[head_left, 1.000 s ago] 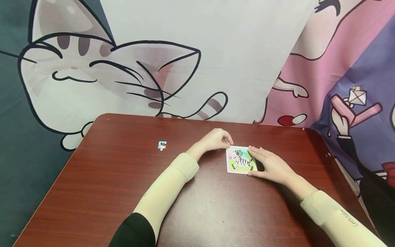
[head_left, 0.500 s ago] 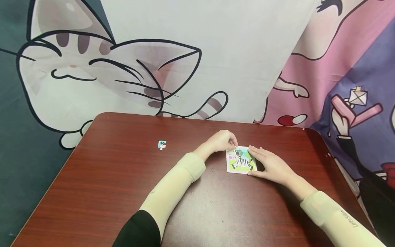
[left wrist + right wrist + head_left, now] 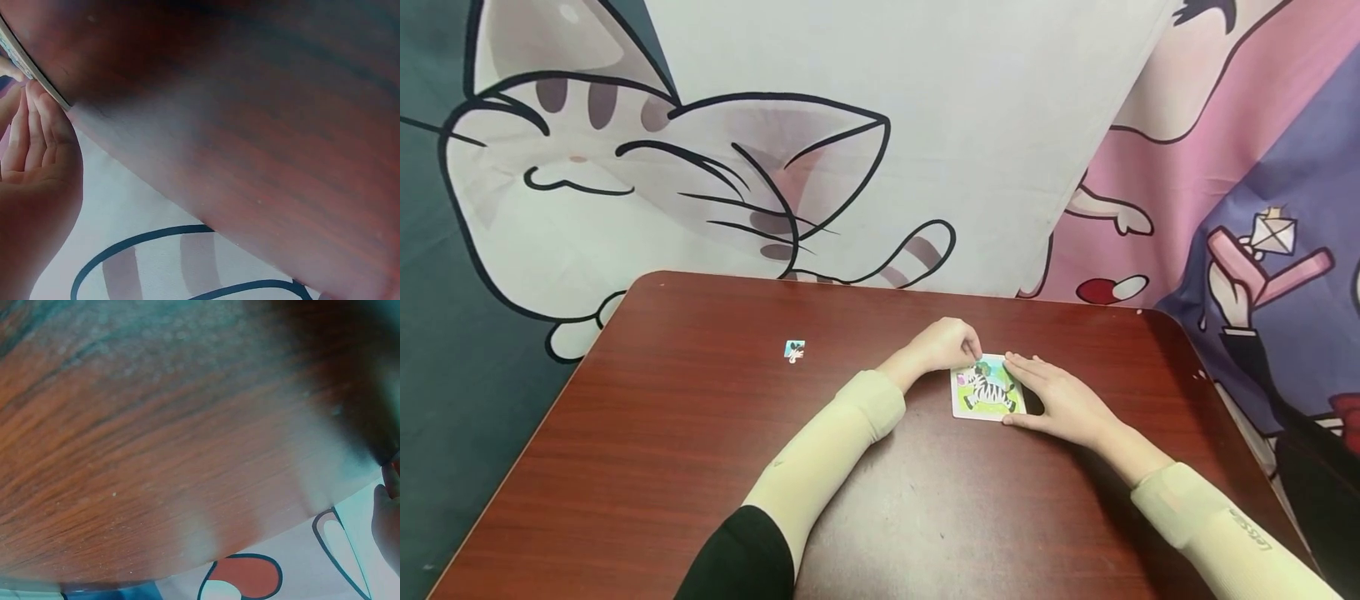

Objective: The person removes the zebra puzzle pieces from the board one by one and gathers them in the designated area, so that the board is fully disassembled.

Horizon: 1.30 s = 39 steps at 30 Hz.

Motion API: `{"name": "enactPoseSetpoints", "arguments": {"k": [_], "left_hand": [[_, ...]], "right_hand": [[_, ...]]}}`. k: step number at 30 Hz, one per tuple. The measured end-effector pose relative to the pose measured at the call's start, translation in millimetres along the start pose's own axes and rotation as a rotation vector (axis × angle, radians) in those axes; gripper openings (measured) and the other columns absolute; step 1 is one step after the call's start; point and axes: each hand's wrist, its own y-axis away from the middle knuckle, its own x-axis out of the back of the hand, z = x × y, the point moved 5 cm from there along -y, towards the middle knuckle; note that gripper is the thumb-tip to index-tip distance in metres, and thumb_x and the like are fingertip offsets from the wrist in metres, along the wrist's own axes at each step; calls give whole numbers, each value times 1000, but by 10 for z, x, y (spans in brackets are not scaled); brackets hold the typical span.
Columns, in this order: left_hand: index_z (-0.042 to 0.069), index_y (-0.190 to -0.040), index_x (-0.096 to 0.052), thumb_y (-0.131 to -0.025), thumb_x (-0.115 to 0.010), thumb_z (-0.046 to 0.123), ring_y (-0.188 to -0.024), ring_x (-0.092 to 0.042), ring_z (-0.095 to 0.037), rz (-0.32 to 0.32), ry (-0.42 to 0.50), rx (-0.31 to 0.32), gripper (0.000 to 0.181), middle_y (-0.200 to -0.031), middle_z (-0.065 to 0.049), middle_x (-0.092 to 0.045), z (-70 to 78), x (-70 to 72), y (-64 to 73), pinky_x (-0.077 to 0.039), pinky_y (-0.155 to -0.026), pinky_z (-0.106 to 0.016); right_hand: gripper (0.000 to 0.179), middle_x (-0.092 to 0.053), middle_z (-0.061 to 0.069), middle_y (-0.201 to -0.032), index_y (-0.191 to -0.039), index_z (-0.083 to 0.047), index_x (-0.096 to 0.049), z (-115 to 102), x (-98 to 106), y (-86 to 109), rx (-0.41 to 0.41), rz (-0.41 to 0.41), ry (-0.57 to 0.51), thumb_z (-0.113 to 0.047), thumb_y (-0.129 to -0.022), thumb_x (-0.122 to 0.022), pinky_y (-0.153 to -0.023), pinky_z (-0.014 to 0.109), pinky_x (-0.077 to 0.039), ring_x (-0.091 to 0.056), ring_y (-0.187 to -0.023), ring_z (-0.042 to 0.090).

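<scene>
A small square zebra jigsaw puzzle (image 3: pixel 988 396) with a pale border lies right of centre on the table. My right hand (image 3: pixel 1063 402) holds it at its right side, thumb at the near edge and fingers at the far corner. Over the puzzle's far left corner is my left hand (image 3: pixel 945 343), its fingers bent down; whether a piece is between them is hidden. In the left wrist view, the left hand's fingertips (image 3: pixel 39 94) meet at the puzzle's edge. A loose puzzle piece (image 3: pixel 794 351) with blue and a black-and-white pattern lies off to the left.
The reddish-brown wooden table (image 3: pixel 662 433) has rounded far corners. Behind it hangs a cloth printed with a cartoon cat (image 3: pixel 580 217); another cloth in pink and purple (image 3: pixel 1240 192) hangs at the right. The right wrist view mostly shows blurred tabletop (image 3: pixel 156 475).
My left hand has slid a little to the right, from beside the puzzle's far left corner to over it. The right hand and the loose piece have stayed in place.
</scene>
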Motion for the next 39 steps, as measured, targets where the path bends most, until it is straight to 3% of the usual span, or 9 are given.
{"name": "enactPoseSetpoints", "arguments": {"k": [11,20,39], "left_hand": [[10,-99,-83,-94,-74,5,-89,-72,-9,17,-17,-3,12,-97,-2,-81,11,-6,18,-53,-79,-14],[13,-102,-82,-90,-78,11,-80,-67,-3,32,-61,54,12,-92,3,-80,27,-49,12,-50,-73,-15],[16,-103,-79,-90,-86,23,-80,-63,-3,2,-100,70,17,-88,7,-73,50,-82,-6,-47,-73,-17]], "right_hand": [[91,-54,19,-159,-154,1,-52,-4,-12,2,-11,-11,-6,-44,-84,-88,-120,59,-41,-56,-143,44],[91,-52,18,-161,-155,0,-50,5,-21,12,-30,-24,-10,-46,-85,-87,-120,60,-42,-54,-144,46],[90,-52,18,-161,-155,0,-51,8,-11,14,-23,-20,-3,-46,-86,-86,-120,59,-41,-54,-144,46]]}}
